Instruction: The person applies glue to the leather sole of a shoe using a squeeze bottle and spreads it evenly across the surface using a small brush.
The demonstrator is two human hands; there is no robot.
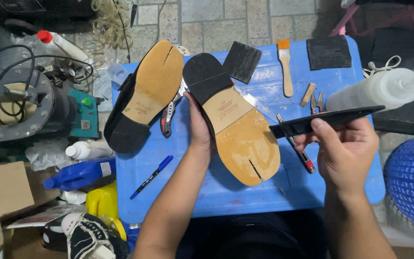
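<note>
My left hand [198, 125] grips a black shoe [233, 120] turned sole up, showing a tan leather sole with a black heel. My right hand [345, 152] holds a thin black rubber sole sheet [329, 118] edge-on, its tip near the shoe's side. A second matching shoe [143, 96] lies sole up on the blue table [245, 192], to the left of my left hand.
On the table lie a paintbrush [286, 64], two black rubber pieces [241, 60] [328, 52], small snips [316, 102], a blue pen [152, 176], a red-tipped pen [300, 154] and pliers [171, 112]. A white squeeze bottle [377, 90] stands right. Machinery, bottles and a cardboard box crowd the left floor.
</note>
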